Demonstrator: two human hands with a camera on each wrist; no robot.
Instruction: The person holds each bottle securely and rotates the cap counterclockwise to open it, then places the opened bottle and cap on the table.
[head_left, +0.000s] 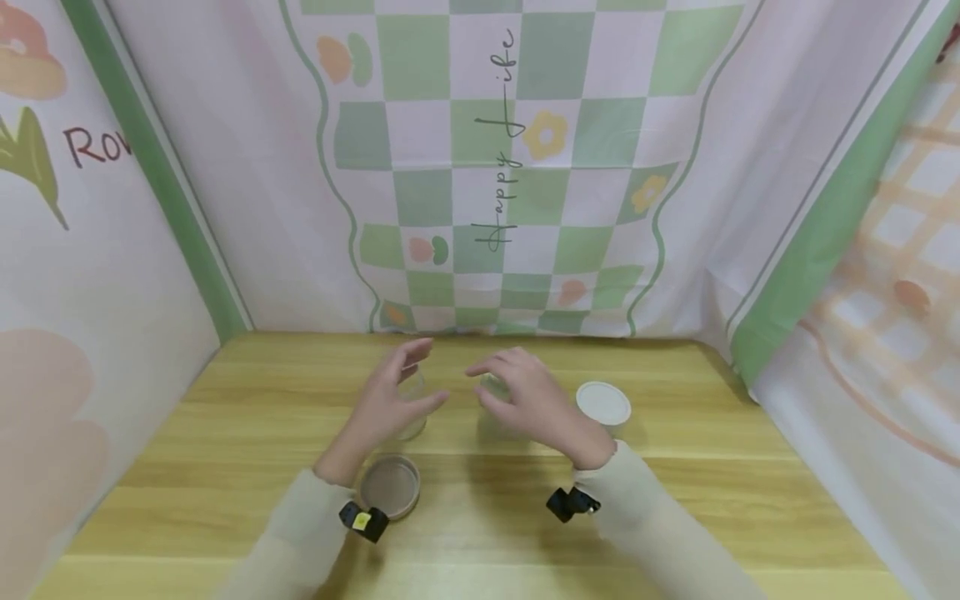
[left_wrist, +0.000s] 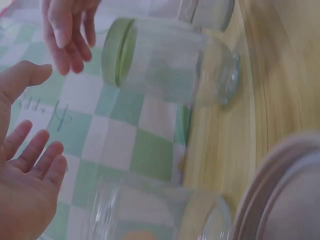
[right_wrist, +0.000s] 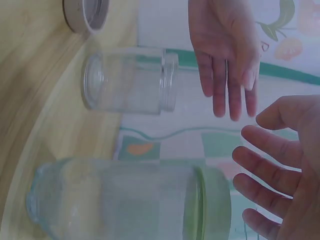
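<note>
My left hand (head_left: 382,404) is raised beside a lidless clear glass jar (right_wrist: 132,82), fingers spread and nothing held. Facing it, my right hand (head_left: 528,398) hovers near a clear glass jar (left_wrist: 165,65) topped by a green lid (left_wrist: 118,52); its fingers are loosely bent and hold nothing. In the wrist views both hands appear apart from the jars. The head view shows the two jars partly hidden behind the hands. A pinkish-brown round lid (head_left: 390,487) lies hollow side up on the table, near the left wrist.
To the right of my right hand stands a jar with a white lid (head_left: 603,403). All of this is on a wood-grain table (head_left: 480,533). A checkered fabric backdrop (head_left: 487,200) hangs along the table's far edge, with more printed cloth at both sides.
</note>
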